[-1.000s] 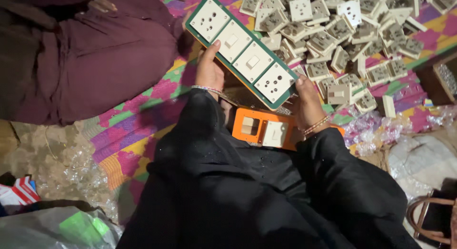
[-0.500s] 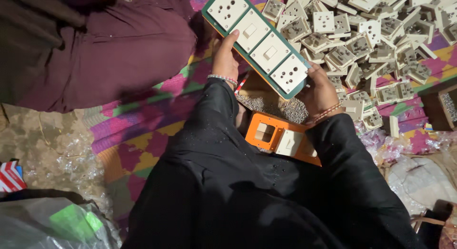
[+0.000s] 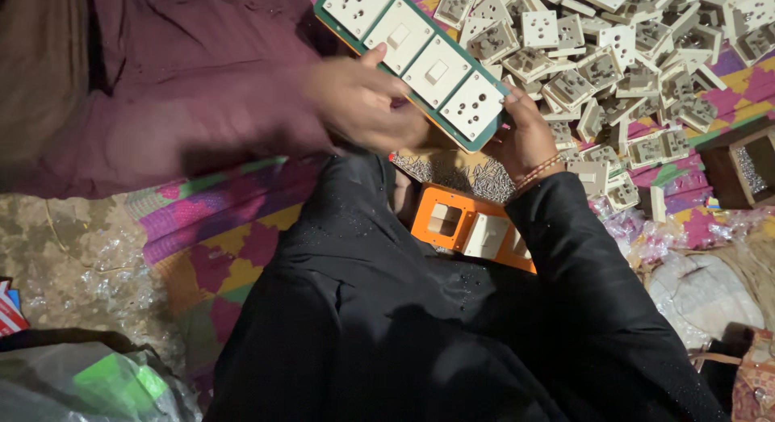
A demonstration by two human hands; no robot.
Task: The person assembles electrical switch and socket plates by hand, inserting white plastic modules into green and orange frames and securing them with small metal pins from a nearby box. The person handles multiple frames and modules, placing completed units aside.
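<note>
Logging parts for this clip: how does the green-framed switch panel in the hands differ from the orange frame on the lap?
The green-framed switch panel is filled with four white modules; the orange plastic frame shows an open slot. The green one is held up by the left hand and right hand; the orange one lies untouched on the lap. Both are rectangular frames for white modules.
</note>
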